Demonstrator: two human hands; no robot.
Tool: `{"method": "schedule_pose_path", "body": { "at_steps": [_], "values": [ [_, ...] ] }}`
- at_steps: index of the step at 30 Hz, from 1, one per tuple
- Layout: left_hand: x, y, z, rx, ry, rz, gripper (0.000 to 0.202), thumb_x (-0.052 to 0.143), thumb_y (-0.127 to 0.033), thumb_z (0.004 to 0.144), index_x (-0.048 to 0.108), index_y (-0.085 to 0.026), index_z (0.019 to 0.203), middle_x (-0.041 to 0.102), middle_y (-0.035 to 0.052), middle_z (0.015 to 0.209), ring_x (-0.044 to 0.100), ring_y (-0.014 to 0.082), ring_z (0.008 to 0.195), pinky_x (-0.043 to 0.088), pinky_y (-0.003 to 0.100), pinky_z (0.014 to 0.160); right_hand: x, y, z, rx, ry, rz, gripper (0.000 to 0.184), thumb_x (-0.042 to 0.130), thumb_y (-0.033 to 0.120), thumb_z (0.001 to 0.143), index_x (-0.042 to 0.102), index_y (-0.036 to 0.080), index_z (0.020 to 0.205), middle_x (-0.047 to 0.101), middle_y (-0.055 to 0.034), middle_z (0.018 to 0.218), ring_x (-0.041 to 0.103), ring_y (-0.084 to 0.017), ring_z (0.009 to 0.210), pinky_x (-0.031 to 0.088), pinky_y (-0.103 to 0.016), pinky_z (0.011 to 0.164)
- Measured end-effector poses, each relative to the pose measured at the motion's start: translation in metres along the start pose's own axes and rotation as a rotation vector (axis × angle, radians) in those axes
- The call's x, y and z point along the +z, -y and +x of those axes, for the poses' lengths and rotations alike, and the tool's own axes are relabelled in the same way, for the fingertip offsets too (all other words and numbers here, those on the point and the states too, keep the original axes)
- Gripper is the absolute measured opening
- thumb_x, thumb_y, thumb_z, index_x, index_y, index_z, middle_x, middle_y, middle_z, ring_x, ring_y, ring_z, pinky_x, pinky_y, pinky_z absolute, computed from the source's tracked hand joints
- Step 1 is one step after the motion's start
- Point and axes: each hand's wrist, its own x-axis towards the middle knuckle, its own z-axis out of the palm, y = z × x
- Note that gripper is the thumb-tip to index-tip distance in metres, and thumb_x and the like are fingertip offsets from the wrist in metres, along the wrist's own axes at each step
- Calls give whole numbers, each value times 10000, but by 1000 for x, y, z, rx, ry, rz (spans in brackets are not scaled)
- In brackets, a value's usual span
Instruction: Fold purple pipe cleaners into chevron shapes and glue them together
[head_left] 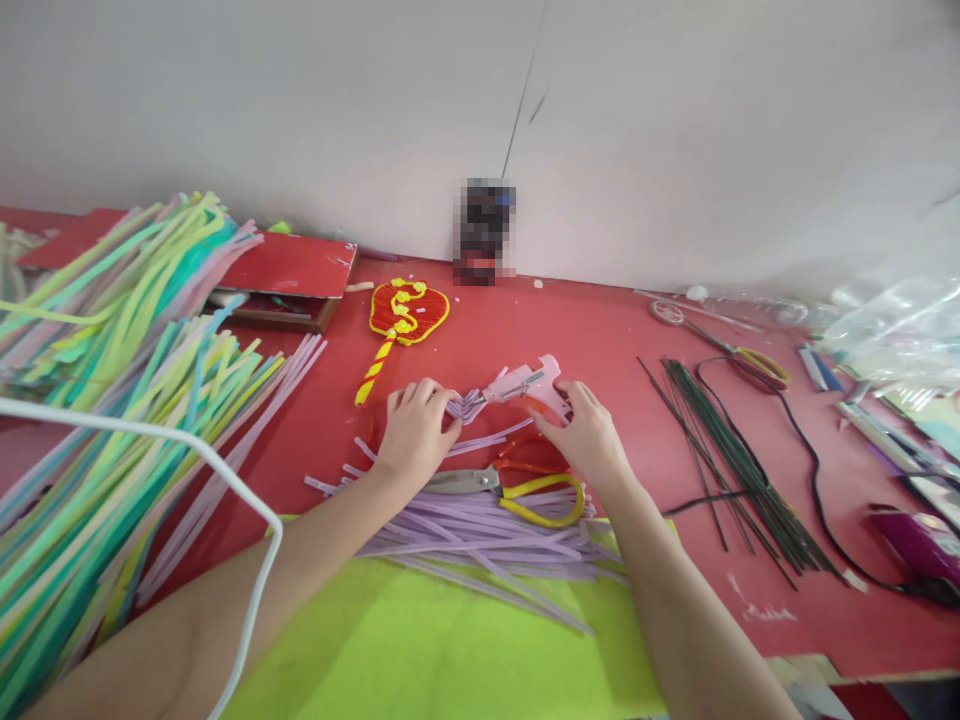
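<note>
My left hand is closed on a small piece of bent purple pipe cleaners. In my right hand is a pink glue gun, its nozzle pointing left and meeting the purple piece; I cannot tell whether glue is coming out. Below both hands lies a heap of purple pipe cleaners. Scissors with one yellow and one orange-red handle rest on that heap. Farther back, a red and yellow fan-shaped craft piece lies on the red table.
Bundles of coloured pipe cleaners cover the left side, in front of a red box. A white bent rod crosses the lower left. Dark green stems, other scissors and a black cord lie right. A green mat is nearest me.
</note>
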Motion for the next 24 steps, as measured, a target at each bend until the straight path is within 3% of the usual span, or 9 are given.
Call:
{"method": "schedule_pose_path", "body": {
  "at_steps": [10, 24],
  "values": [
    [3, 5, 1, 24, -11, -15, 169, 566, -173, 826, 646, -240, 959, 607, 41, 947, 555, 213, 909, 348, 379, 830, 9, 2, 1, -31, 25, -4, 314, 533, 434, 802, 540, 222, 1033, 620, -81, 1019, 610, -235, 913, 471, -317, 661],
    [3, 5, 2, 11, -7, -3, 152, 586, -189, 824, 654, -235, 951, 606, 36, 950, 549, 210, 908, 345, 370, 824, 2, 11, -3, -125, -3, -143, 298, 481, 412, 864, 534, 230, 1094, 609, -74, 1059, 628, -220, 876, 473, -288, 585]
  ]
}}
